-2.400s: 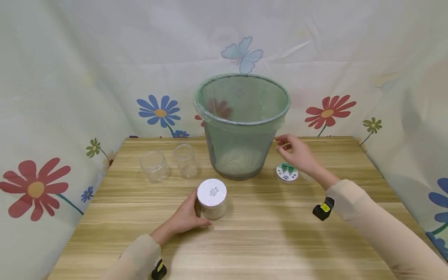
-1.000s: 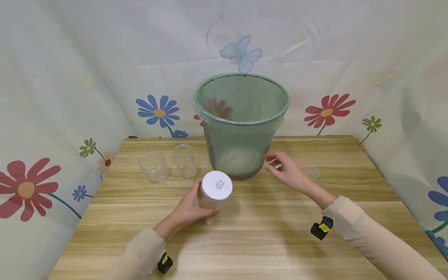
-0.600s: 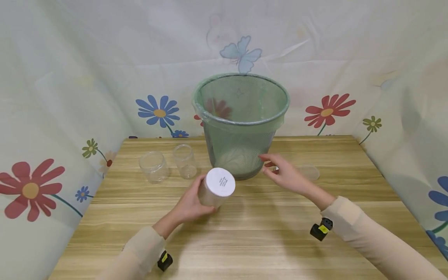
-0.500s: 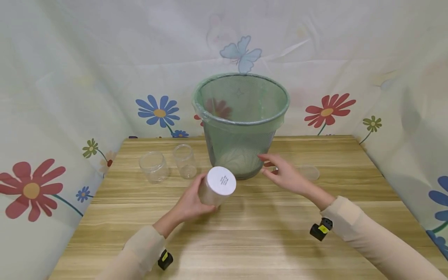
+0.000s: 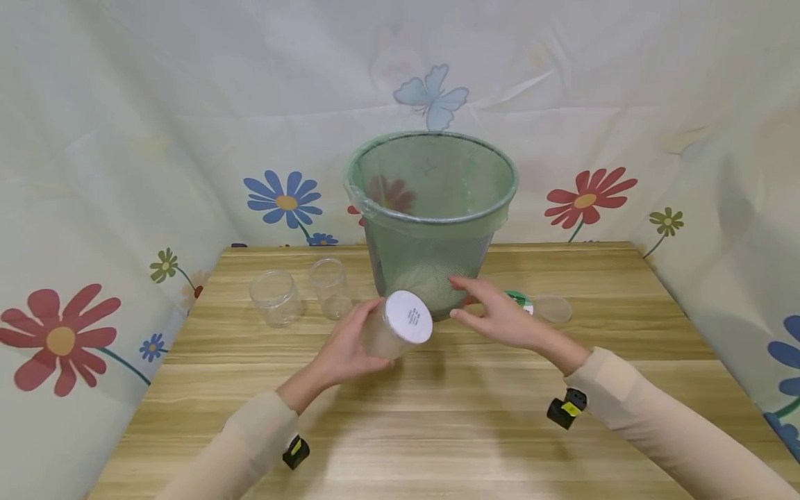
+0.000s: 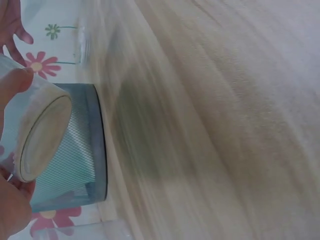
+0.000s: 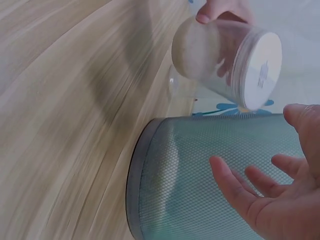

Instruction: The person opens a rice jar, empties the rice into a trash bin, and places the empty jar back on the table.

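My left hand grips a clear jar with a white lid that bears small printed text. The jar is tilted, its lid end leaning right, and it is raised off the table. Pale contents sit in its base end, which the left wrist view shows from below. Facing the lid, with a gap between, my right hand is held with fingers spread and nothing in them. In the right wrist view, that hand overlaps the mesh of the wastebasket.
Behind my hands stands the wastebasket, lined with a green bag. Two clear containers, one wide and one narrow, stand at the left. At the right lie a green-and-white round piece, partly hidden, and a translucent disc.
The jar has gone from upright on the table to lifted and tilted rightward in my left hand. My right hand has come left and nearer, from the basket's right side towards the jar's lid.
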